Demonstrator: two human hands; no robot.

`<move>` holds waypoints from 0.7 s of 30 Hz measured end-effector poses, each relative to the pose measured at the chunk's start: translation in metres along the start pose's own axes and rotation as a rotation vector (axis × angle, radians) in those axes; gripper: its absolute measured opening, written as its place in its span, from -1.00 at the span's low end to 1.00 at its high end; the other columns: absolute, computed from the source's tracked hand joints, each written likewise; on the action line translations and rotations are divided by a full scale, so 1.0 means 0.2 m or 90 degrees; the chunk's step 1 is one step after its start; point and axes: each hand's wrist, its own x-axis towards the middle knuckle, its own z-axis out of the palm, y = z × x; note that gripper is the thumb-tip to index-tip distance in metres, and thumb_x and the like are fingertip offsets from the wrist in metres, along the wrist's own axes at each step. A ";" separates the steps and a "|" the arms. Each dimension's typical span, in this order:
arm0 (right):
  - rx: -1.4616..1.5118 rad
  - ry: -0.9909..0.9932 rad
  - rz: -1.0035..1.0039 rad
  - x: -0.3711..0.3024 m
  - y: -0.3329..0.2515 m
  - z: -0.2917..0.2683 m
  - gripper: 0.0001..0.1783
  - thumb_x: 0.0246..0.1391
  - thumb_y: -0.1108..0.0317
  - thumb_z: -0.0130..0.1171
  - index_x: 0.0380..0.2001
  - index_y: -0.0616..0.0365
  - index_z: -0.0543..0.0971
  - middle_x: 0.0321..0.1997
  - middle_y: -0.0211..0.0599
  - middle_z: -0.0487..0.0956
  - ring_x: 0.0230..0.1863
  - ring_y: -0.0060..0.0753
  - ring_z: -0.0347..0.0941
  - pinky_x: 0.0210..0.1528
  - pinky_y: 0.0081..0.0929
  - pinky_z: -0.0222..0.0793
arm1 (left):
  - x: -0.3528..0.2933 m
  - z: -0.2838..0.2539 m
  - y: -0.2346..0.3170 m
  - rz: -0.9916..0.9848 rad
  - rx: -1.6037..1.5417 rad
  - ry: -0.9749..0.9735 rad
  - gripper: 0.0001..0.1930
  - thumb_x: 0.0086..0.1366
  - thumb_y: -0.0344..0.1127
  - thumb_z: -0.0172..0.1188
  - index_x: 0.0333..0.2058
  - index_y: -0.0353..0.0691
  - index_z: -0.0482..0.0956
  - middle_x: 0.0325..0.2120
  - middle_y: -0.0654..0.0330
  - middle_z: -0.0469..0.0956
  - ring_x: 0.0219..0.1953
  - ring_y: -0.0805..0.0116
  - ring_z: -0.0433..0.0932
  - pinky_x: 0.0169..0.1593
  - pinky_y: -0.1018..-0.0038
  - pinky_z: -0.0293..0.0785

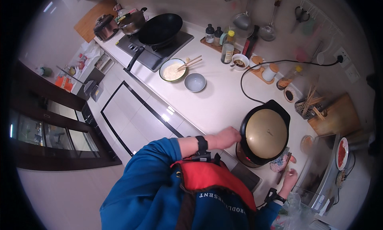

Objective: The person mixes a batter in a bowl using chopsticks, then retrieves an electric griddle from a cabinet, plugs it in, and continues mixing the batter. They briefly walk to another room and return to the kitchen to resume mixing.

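Left hand (228,138): is curling against the left rim of the griddle (265,136); from where I am standing I am not managing to tell whether it is gripping or only touching. The fingers are resting close to the round tan plate, so a slip inward could be burning them, should the plate be heating.

Right hand (290,179): is bending loosely by a wooden stick (284,170); whether it is grasping anything, I cannot tell. A careless sweep could be knocking the stick off its place.

Griddle: is sitting on the pale surface (215,110), right in front of the person. A patterned cloth (276,165), by its look, is lying bunched just beside it; should it be sliding against a hot side, it could be scorching.

Black cable (242,84): is looping from the griddle past the white jar (270,72) to the wall. A snag could be dragging the griddle or toppling the jar.

Bowl of batter (170,73): is standing farther off, chopsticks (190,64) jutting over its rim; a brushing sleeve could be tipping it.

Black pan (161,28): is resting farthest, on the stove (148,59), its handle pointing frontward, where a passing body could be catching it.
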 end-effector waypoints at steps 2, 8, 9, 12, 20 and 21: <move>0.297 -0.007 0.047 0.02 -0.31 -0.03 -0.80 0.05 0.45 0.16 -0.23 0.28 0.53 -0.52 -0.40 0.48 -0.53 -0.55 0.37 -0.44 -0.60 0.32 | -0.14 -0.07 -0.12 -0.142 -0.079 0.073 -0.87 0.15 -0.34 0.03 -0.49 -0.23 0.48 -0.53 0.10 0.50 -0.41 0.07 0.50 -0.28 0.25 0.42; 0.514 -0.278 0.038 -0.08 -1.43 0.34 -0.84 0.12 0.42 0.13 -0.23 0.20 0.57 -0.50 -0.49 0.50 -0.60 -0.73 0.30 -0.57 -0.76 0.20 | -0.72 -0.42 -0.54 -0.611 -0.559 0.291 -0.65 0.35 -0.19 -0.01 -0.57 -0.27 0.46 -0.67 0.25 0.46 -0.59 0.46 0.44 -0.43 0.52 0.43; 0.627 -0.425 0.046 -0.08 -1.60 0.48 -0.81 0.13 0.41 0.12 -0.19 0.20 0.56 -0.49 -0.43 0.52 -0.59 -0.71 0.33 -0.57 -0.74 0.21 | -0.80 -0.48 -0.64 -0.649 -0.690 0.377 -0.73 0.32 -0.24 0.05 -0.54 -0.22 0.49 -0.67 0.26 0.45 -0.61 0.44 0.44 -0.45 0.51 0.45; 0.591 -0.605 0.091 -0.14 -2.08 0.96 -0.74 0.16 0.36 0.07 -0.12 0.25 0.51 -0.46 -0.27 0.55 -0.58 -0.57 0.40 -0.57 -0.65 0.31 | -1.02 -0.71 -0.96 -0.614 -1.004 0.389 -0.79 0.36 -0.25 -0.02 -0.18 -0.26 0.42 -0.37 0.05 0.59 -0.37 0.25 0.60 -0.24 0.40 0.56; 0.885 -0.577 0.390 -0.18 -2.77 1.74 -0.72 0.19 0.45 -0.06 -0.06 0.34 0.29 -0.14 0.03 0.51 -0.19 -0.17 0.54 -0.18 -0.34 0.52 | -1.21 -1.15 -1.63 -0.525 -1.273 0.361 -0.44 0.35 0.01 -0.04 0.18 -0.23 0.18 0.12 -0.14 0.30 0.15 -0.03 0.33 0.17 0.21 0.32; 0.902 -0.543 0.407 -0.18 -2.80 1.77 -0.72 0.15 0.53 -0.12 -0.07 0.41 0.26 -0.15 0.08 0.49 -0.15 -0.07 0.53 -0.11 -0.26 0.52 | -1.20 -1.16 -1.69 -0.520 -1.290 0.354 -0.39 0.32 -0.01 0.03 0.21 -0.23 0.15 0.13 -0.10 0.28 0.17 -0.04 0.30 0.17 0.16 0.34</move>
